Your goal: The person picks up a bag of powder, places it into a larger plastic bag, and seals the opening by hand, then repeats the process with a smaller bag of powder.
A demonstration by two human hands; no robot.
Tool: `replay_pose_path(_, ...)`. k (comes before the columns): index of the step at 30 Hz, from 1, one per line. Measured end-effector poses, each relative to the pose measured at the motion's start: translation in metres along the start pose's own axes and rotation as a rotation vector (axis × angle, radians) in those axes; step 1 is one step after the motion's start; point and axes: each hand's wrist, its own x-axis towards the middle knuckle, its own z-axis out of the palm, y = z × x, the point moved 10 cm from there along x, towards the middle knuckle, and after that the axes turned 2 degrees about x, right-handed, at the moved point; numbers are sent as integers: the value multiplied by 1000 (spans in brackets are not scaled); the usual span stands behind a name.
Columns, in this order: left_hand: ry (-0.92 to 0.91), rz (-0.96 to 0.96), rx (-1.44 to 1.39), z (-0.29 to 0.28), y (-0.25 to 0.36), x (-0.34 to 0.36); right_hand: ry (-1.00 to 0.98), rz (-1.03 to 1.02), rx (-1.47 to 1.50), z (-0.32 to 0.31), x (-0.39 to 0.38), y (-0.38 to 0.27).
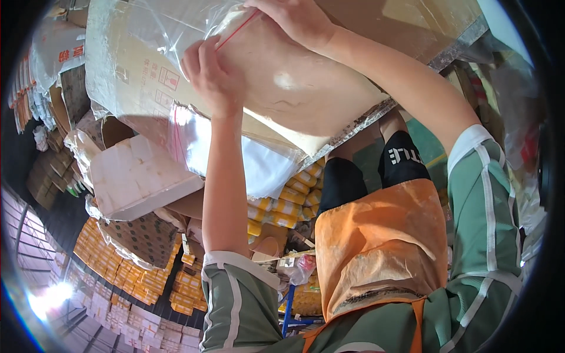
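Observation:
A clear plastic zip bag (238, 29) with a red closure strip lies across a cardboard-covered work surface (329, 88) at the top of the head view. My left hand (215, 76) pinches the bag at the lower left end of the red strip. At the strip's upper right end, my right hand (297, 20) is closed on the bag too, its fingertips partly cut off by the upper edge. Loose clear film (176, 26) spreads out left of the strip. Beside my left forearm, more clear zip bags (253, 165) with a red strip hang over the surface's near edge.
A white foam box (141, 176) stands left of my left forearm, above a patterned carton (144, 238). Yellow packages (288, 206) lie beneath the work surface. Stacked orange-yellow packs (118, 259) fill the lower left. My orange apron (382, 235) faces the surface's near edge.

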Motion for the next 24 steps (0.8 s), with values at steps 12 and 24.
replay_pose_path(12,-27,-660,98,2,-110,-95,-240,-191,-33,-24,11,-15)
replay_pose_path(24,278,-1042,-913,38,-44,-121,397,649,536,-4,-51,46)
